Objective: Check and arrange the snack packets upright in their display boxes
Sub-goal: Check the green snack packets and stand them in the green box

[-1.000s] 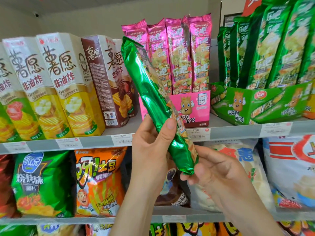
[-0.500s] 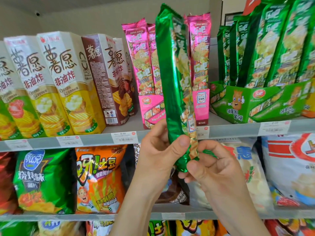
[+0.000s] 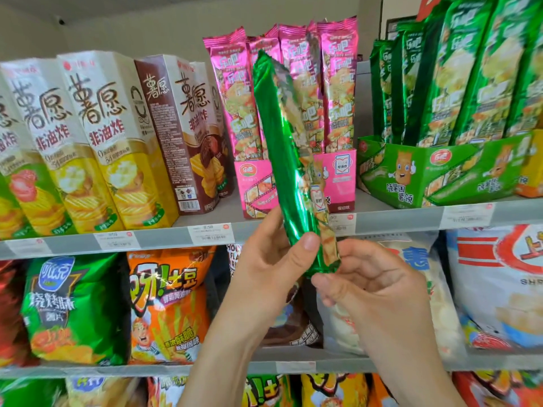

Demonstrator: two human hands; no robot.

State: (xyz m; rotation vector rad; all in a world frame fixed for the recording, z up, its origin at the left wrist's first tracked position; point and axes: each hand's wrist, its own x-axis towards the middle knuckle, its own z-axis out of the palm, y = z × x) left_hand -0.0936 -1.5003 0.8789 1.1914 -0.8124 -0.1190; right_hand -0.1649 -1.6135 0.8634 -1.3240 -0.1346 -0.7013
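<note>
While I watch through the head camera, the long green foil snack packet [image 3: 282,160] is up in the air in front of the grey upper shelf [image 3: 396,221], outside any box. It is tilted, with its top end leaning left and its bottom seal lower and to the right. On my screen it covers part of the pink cardboard display box [image 3: 342,177] behind it.

The left hand [image 3: 264,268] grips the packet's lower part, thumb pressed across the front and fingers wrapped behind. The right hand [image 3: 373,286] is at the bottom seal, with its fingers curled over the end and its thumb just below. I read that as a light pinch on the seal.

Behind, the pink foil packets [image 3: 338,92] stand upright in the pink box. To the right I see the green cardboard display box [image 3: 411,174], set at an angle on the shelf, with more green foil packets [image 3: 470,77] standing in it and leaning slightly. To the left, tall white-and-yellow cartons [image 3: 117,136] and a brown carton [image 3: 176,136] stand in a row. An orange crisp bag [image 3: 167,304] stands on the shelf below.
</note>
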